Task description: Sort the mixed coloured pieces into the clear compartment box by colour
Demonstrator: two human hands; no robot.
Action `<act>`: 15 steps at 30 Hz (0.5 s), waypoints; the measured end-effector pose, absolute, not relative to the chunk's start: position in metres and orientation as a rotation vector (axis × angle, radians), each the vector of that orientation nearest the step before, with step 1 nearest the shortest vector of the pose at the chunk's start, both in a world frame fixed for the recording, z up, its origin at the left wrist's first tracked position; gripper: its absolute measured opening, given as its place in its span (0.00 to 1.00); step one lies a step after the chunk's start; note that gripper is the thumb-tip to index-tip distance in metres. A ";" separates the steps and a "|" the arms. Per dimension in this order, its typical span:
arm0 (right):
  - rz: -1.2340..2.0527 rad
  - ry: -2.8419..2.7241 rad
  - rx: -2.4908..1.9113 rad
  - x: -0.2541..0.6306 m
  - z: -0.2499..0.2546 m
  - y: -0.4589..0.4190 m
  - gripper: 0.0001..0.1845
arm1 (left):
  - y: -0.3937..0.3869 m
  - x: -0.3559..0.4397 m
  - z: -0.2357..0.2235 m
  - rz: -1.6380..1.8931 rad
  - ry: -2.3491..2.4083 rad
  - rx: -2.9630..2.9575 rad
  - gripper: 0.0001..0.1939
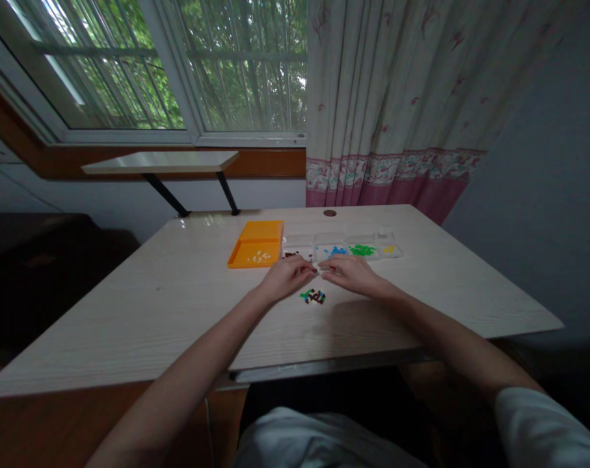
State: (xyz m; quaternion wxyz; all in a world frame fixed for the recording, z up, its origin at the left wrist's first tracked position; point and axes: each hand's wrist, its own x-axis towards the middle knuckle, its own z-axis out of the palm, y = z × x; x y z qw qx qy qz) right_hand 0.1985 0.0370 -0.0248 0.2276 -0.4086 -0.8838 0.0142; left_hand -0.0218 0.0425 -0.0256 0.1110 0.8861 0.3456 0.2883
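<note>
My left hand and my right hand meet fingertip to fingertip above the table, in front of the clear boxes. Each is closed in a pinch; a tiny dark bit shows at the left fingertips, too small to name. What the right fingers hold cannot be made out. Just below the hands lies a small cluster of brown, green and blue pieces. Behind them sit clear boxes with brown pieces, blue pieces, green pieces and yellow pieces. White pieces lie in an orange case.
The pale wooden table has a raised shelf on black legs at its back left. A round brown disc lies near the back edge. A curtain hangs behind the table, beside a window.
</note>
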 end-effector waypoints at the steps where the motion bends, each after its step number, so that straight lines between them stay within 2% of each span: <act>1: 0.040 -2.434 -1.105 0.194 -0.027 0.035 0.14 | 0.042 -0.022 -0.026 0.859 1.007 2.613 0.09; 15: -0.029 -2.348 -1.011 0.192 -0.039 0.036 0.12 | 0.041 -0.018 -0.028 0.903 1.038 2.622 0.10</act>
